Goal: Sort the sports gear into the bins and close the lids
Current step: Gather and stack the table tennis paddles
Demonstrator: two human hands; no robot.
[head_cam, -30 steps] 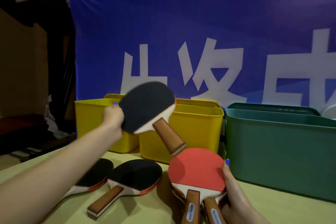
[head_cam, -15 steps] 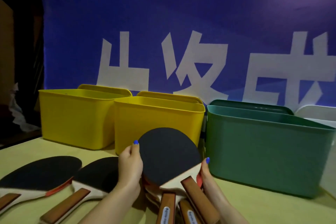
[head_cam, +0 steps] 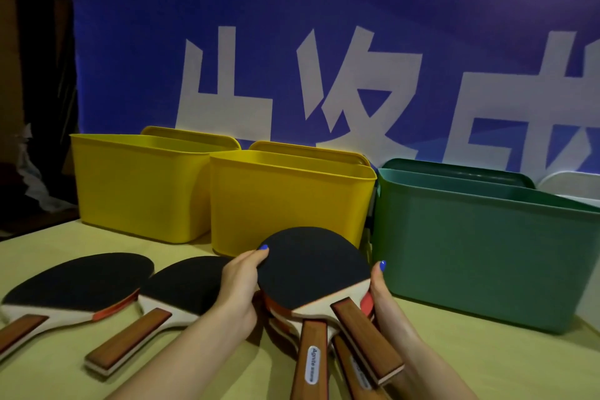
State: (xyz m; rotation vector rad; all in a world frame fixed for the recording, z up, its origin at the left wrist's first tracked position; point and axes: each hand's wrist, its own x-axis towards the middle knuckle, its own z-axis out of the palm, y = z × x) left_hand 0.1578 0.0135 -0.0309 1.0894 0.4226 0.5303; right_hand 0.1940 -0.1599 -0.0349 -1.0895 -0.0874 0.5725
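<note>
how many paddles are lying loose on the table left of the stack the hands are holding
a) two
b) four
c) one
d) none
a, two loose paddles lie black side up left of the stack, which the left hand and right hand hold between them.

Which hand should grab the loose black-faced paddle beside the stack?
Left, probably. The left hand grips the stacked wooden-handled paddles' left edge, right beside that loose black-faced paddle. The right hand sits across the stack.
</note>
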